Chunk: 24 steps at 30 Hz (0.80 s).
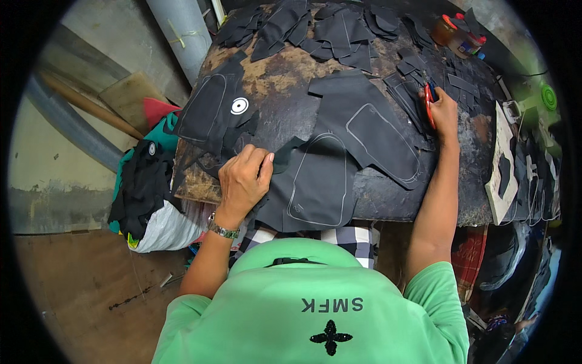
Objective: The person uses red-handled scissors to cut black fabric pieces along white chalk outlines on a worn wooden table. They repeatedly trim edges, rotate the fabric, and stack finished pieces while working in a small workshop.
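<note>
Bare counter (285, 97) shows only in a strip between the far heap of black cut pieces (327, 27) and the large marked sheets (364, 127) near the front edge. Small strips (436, 76) crowd the right side, jars (458, 33) block the far corner, and what looks like a pale template (504, 161) lines the right rim.

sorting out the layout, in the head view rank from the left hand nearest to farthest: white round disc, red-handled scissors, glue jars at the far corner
1. White round disc, just beyond the left hand, slightly left.
2. Red-handled scissors, across the table at the right hand.
3. Glue jars, far right corner.
</note>
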{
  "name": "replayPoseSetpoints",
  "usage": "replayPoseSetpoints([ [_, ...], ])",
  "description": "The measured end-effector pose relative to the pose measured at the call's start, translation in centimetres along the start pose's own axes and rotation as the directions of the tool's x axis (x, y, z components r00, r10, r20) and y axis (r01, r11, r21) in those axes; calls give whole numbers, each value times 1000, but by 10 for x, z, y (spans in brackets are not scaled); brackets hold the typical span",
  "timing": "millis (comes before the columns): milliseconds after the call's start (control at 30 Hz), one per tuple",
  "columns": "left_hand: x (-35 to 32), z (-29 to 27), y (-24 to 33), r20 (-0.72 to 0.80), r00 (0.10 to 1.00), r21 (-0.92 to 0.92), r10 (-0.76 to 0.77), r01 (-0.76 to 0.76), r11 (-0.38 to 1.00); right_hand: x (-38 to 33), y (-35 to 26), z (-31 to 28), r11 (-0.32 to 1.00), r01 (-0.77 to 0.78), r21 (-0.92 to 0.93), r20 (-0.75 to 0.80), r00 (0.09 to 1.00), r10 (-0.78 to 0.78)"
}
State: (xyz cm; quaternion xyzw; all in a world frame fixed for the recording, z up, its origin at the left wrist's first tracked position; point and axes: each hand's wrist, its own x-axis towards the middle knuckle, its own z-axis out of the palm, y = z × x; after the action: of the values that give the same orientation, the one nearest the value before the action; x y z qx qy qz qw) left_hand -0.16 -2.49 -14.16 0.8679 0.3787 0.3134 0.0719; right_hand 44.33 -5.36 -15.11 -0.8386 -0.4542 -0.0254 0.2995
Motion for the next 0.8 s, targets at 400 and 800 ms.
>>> replayPoseSetpoints([
  [400, -53, -73, -6, 264, 918, -119, -295, 335, 935, 0, -3, 0, 996, -22, -82, 4, 1000, 23],
  [800, 11, -5, -17, 162, 986, 107, -48, 31, 994, 1, 2, 5, 993, -24, -115, -1, 1000, 24],
])
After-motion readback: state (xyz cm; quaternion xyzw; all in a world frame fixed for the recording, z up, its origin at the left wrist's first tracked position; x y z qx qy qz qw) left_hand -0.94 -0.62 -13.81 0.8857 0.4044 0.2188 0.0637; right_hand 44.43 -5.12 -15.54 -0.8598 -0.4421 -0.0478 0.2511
